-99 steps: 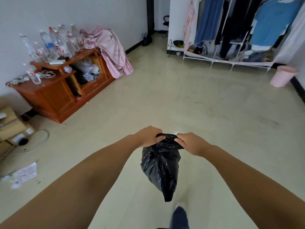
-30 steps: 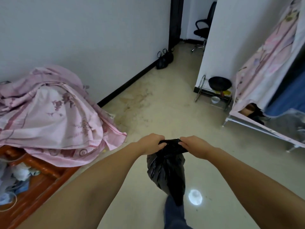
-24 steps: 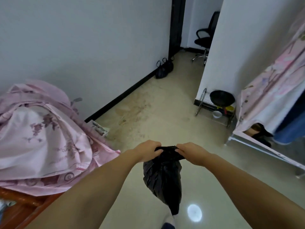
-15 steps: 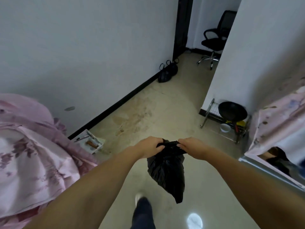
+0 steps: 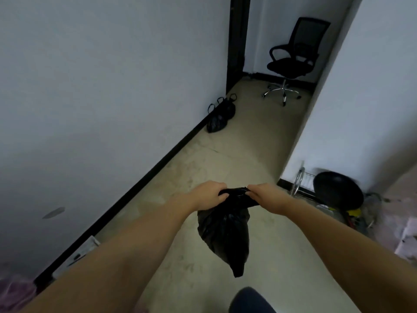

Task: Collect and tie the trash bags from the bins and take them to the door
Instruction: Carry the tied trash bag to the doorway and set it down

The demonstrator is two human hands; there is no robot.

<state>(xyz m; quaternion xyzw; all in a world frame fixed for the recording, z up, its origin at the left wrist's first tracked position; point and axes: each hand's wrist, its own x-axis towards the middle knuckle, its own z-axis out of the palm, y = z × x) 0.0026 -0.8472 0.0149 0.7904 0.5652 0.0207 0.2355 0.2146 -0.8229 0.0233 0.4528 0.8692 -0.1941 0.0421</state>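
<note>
Gripping the gathered neck of a black trash bag [image 5: 225, 231], the left hand [image 5: 208, 195] and right hand [image 5: 265, 196] clench it from either side, the bag hanging above the floor [image 5: 259, 141]; two tied bags [image 5: 220, 116] sit against the wall [image 5: 112, 75] ahead, near an office chair [image 5: 293, 57].

The trash bag [image 5: 225, 231] mouth is hidden inside both fists. Pink fabric [image 5: 13, 294] is cropped at the bottom-left edge. Items beneath the black pan [image 5: 338, 190] are blurred, unidentifiable.
</note>
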